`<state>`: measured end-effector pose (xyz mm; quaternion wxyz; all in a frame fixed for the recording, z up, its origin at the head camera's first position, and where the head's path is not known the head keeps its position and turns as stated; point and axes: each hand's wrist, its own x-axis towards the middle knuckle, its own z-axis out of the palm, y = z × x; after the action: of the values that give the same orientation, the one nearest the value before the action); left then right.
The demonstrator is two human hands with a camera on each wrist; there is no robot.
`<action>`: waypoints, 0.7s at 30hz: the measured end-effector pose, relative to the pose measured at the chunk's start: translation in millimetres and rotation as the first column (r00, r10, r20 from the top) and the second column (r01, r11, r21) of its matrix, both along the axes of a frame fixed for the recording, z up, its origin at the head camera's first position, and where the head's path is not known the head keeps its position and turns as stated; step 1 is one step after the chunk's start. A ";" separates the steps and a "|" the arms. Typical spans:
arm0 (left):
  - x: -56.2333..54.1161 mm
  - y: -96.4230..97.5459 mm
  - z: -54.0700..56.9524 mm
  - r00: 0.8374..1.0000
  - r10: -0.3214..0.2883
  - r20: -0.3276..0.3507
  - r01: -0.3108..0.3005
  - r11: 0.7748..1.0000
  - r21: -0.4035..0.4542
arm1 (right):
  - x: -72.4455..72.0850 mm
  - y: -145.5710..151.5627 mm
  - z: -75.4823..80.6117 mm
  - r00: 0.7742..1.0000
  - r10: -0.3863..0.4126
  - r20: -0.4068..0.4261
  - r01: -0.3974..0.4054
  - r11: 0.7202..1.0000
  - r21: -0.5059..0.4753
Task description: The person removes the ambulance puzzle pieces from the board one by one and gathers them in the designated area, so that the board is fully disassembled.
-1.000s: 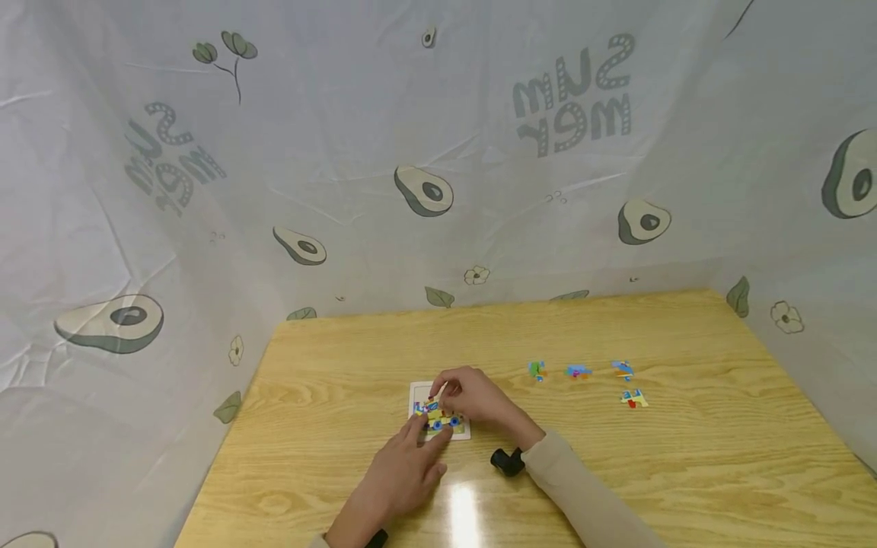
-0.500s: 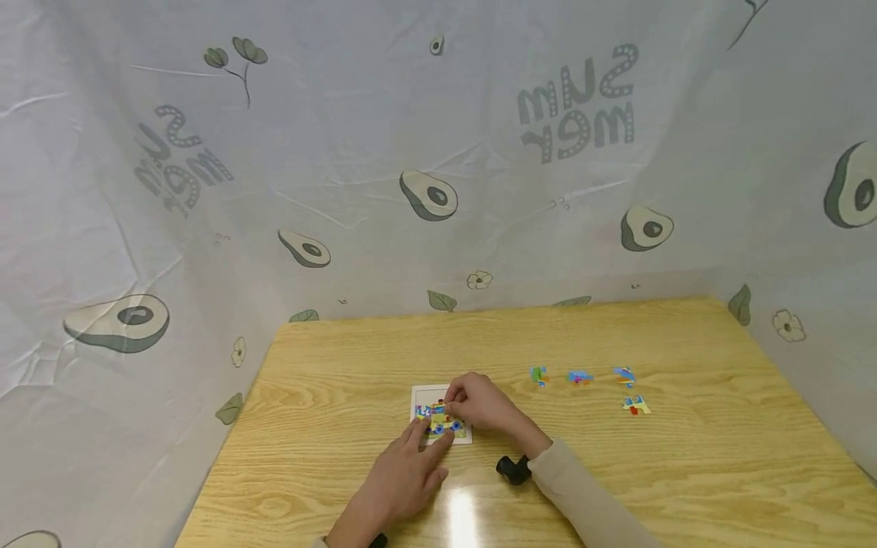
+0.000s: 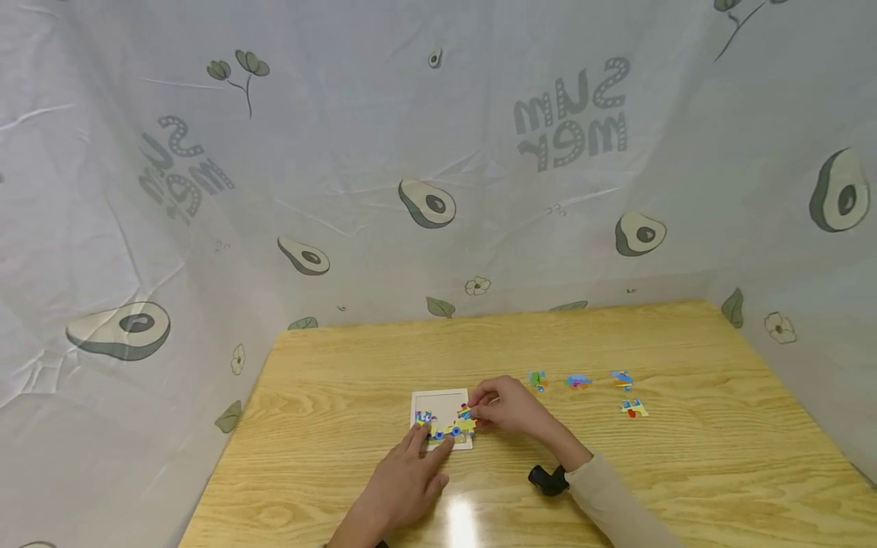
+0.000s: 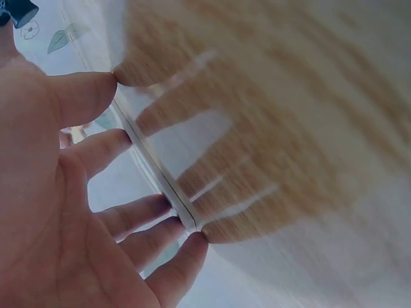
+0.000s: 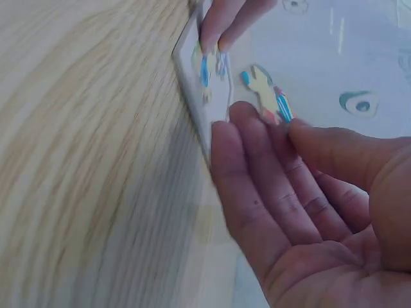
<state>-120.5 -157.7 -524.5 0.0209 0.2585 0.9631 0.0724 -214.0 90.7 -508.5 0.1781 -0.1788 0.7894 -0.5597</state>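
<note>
Right hand (image 3: 510, 407) pinches a puzzle piece (image 5: 263, 94) at the tray's (image 3: 441, 403) right edge, probably positioning it; left hand (image 3: 404, 468) unclenched; alignment needed next.

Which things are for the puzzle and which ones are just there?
For the puzzle:
White tray, touched by the left hand
Pieces in the tray
Puzzle piece, pinched by the right hand
Four loose pieces on the table, probably

Just there:
Wooden table
Avocado-print cloth behind it
Black thing by the right sleeve; I can't tell what
</note>
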 end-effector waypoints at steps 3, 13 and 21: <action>-0.3 0.0 -1.1 1.000 0.000 -0.004 0.000 1.000 0.002 | 1.3 14.2 -2.1 0.998 -0.025 0.056 0.029 0.998 -0.064; -0.7 -0.8 -2.4 1.000 0.005 0.024 -0.004 1.000 -0.005 | 6.3 67.9 -3.0 0.998 -0.032 0.058 0.036 0.997 -0.068; 0.7 0.3 -1.2 1.000 0.000 0.014 0.000 1.000 -0.010 | 16.0 113.0 -1.3 0.987 -0.134 0.085 0.134 0.991 0.005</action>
<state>-119.8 -157.3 -525.6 0.0290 0.2577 0.9633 0.0695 -198.0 203.7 -509.8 0.1736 -0.1010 0.7912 -0.5777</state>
